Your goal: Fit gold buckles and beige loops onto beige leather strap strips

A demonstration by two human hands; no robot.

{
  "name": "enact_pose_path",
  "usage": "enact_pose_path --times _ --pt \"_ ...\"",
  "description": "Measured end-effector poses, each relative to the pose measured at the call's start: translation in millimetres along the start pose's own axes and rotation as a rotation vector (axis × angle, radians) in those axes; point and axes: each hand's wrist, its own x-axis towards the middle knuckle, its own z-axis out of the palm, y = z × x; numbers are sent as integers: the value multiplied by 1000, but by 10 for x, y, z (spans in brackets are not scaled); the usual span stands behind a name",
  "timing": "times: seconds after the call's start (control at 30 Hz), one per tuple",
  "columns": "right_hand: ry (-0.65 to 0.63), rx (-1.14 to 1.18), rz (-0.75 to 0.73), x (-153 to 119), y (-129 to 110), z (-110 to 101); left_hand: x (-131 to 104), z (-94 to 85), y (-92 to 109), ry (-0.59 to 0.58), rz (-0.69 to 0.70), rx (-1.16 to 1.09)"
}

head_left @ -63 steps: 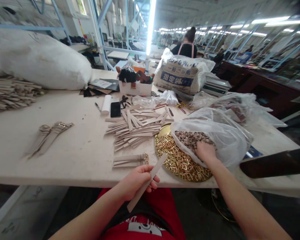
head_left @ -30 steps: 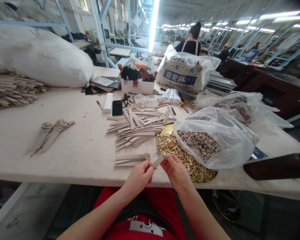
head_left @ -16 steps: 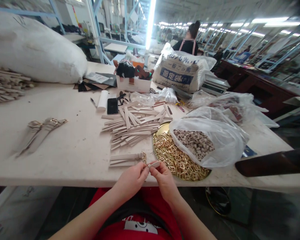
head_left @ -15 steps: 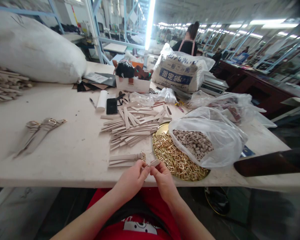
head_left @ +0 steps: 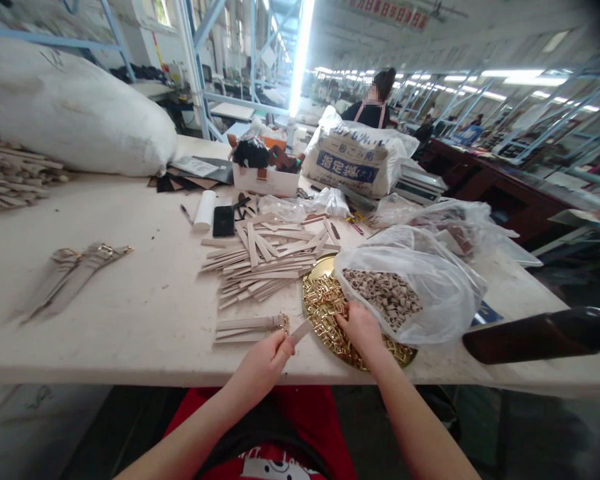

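A beige strap [head_left: 301, 332] sticks out to the right from my left hand [head_left: 267, 363], which pinches it between thumb and fingers just above the table's front edge. My right hand [head_left: 363, 330] reaches over the round gold tray [head_left: 325, 265], its fingertips closed together among the small gold buckles [head_left: 325, 300]; whatever is between them is too small to make out. Close to my left hand lies a short stack of straps with buckles [head_left: 250, 325]. Behind it is a loose pile of plain straps [head_left: 265, 267].
An open plastic bag [head_left: 445, 287] of small beige loops [head_left: 383, 293] overlaps the tray. Two bundles of buckled straps [head_left: 85, 267] lie at left. A phone [head_left: 224, 221], a white roll [head_left: 205, 210] and a white box [head_left: 265, 180] stand behind. A dark cylindrical object [head_left: 535, 337] is at right.
My hands have parted. The right one has let go of the strap and moved right onto the buckles; the left one keeps the strap. The view has tilted up slightly.
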Motion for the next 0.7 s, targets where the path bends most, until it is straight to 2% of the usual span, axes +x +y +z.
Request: enact_pose_path --times 0.1,0.23,0.3,0.4,0.5,0.6,0.7 --pt "-18 45 -29 25 53 51 -17 9 -14 -8 -3 -4" --pt "7 191 -31 -47 4 -39 -6 30 -20 0 2 -54" --pt "-28 547 44 -124 -124 -103 19 59 8 -9 10 -92" --pt "-203 1327 284 -309 -459 -138 75 104 79 -1 9 -175" --pt "-342 1731 486 -541 -817 -100 119 125 132 44 2 -296" --pt "-393 1836 528 -731 -1028 -22 111 132 128 97 -20 -357" --pt "-379 1748 459 -827 -1074 51 57 136 91 127 -44 -294"
